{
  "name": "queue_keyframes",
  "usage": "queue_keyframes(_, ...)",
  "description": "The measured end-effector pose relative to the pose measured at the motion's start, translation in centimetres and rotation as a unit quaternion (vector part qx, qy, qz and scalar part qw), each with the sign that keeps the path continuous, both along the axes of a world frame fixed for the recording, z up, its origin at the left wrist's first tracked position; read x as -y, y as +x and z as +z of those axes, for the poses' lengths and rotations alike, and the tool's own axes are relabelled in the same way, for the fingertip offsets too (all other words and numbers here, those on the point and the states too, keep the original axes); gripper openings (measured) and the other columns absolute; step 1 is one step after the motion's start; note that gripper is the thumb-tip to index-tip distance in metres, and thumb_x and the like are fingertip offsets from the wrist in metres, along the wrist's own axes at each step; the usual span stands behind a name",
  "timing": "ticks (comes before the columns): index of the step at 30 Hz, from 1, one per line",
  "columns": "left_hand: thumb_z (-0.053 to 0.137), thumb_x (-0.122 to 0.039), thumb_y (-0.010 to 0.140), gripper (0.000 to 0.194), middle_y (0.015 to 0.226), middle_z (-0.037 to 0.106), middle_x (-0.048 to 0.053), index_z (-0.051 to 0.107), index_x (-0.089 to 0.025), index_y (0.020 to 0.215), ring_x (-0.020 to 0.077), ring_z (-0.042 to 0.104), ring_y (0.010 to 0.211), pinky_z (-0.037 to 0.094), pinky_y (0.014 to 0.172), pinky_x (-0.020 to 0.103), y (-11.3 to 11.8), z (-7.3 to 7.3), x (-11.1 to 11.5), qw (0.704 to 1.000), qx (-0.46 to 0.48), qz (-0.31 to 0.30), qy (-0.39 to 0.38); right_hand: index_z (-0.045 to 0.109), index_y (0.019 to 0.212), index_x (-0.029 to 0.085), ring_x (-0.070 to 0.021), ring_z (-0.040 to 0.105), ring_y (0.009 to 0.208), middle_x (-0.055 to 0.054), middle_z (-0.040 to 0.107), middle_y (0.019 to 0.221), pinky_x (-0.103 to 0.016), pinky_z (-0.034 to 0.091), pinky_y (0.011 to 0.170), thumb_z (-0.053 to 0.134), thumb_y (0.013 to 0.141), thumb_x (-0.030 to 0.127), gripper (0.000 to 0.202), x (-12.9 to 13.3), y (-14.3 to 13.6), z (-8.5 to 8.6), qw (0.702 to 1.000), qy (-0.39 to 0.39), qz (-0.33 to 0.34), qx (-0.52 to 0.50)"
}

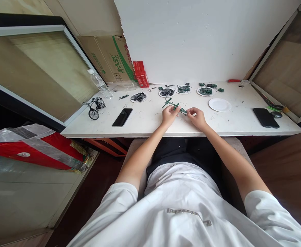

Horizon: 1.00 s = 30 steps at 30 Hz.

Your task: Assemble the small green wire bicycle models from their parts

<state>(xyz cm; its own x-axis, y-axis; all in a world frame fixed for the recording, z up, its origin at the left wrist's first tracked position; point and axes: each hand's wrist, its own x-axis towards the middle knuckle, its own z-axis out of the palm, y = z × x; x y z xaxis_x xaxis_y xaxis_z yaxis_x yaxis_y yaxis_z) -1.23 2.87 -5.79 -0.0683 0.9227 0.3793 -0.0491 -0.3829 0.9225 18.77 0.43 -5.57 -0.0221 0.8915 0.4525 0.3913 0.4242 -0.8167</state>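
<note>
My left hand (168, 116) pinches a thin dark green plastic model-part frame (168, 102) above the front middle of the white table. Part of the frame sticks out up and to the left past my fingers. At its right end, my right hand (197, 118) has thumb and fingertips closed on the same green plastic. What exactly lies under those fingertips is too small to tell. Behind my hands, paper plates hold small loose parts: black ones on a plate (138, 97), dark ones on another (166, 92), green ones on two more (183, 89) (206, 91).
A bare white plate (219, 105) lies right of my hands. A black model bicycle (95, 108), a phone (122, 117) and a plastic bottle (100, 84) are at left. A second phone (265, 117) lies at right. A red box (141, 74) leans at the back.
</note>
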Motion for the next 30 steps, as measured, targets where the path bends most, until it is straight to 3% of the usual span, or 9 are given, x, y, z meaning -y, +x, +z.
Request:
queue_keyframes(9, 0.088, -0.075, 0.079, 0.058, 0.079, 0.08, 0.009, 0.069, -0.02, 0.078, 0.0206, 0.077, 0.07, 0.058, 0.061, 0.03, -0.03, 0.07, 0.11, 1.0, -0.004, -0.004, -0.01, 0.078, 0.1, 0.023, -0.0251, 0.072, 0.09, -0.01, 0.082, 0.103, -0.043, 0.059, 0.09, 0.068, 0.094, 0.056, 0.035, 0.06, -0.1, 0.0, 1.0, 0.014, -0.023, 0.008)
queue_keyframes(17, 0.087, -0.073, 0.082, 0.055, 0.081, 0.08, 0.008, 0.072, -0.02, 0.081, 0.0178, 0.074, 0.063, 0.056, 0.063, 0.03, -0.21, 0.01, 0.11, 1.0, -0.021, -0.008, -0.009, 0.077, 0.099, 0.023, -0.0252, 0.07, 0.089, -0.011, 0.081, 0.105, -0.043, 0.058, 0.088, 0.069, 0.096, 0.053, 0.031, 0.07, -0.08, -0.04, 0.998, 0.046, -0.032, 0.009)
queue_keyframes(30, 0.091, -0.072, 0.078, 0.054, 0.079, 0.079, 0.008, 0.071, -0.022, 0.077, 0.0196, 0.072, 0.061, 0.058, 0.064, 0.035, -0.17, 0.43, 0.37, 0.999, -0.02, -0.015, -0.022, 0.076, 0.096, 0.023, -0.0244, 0.07, 0.086, -0.01, 0.082, 0.101, -0.043, 0.059, 0.087, 0.07, 0.092, 0.054, 0.032, -0.19, 0.01, -0.19, 0.999, 0.013, -0.041, -0.006)
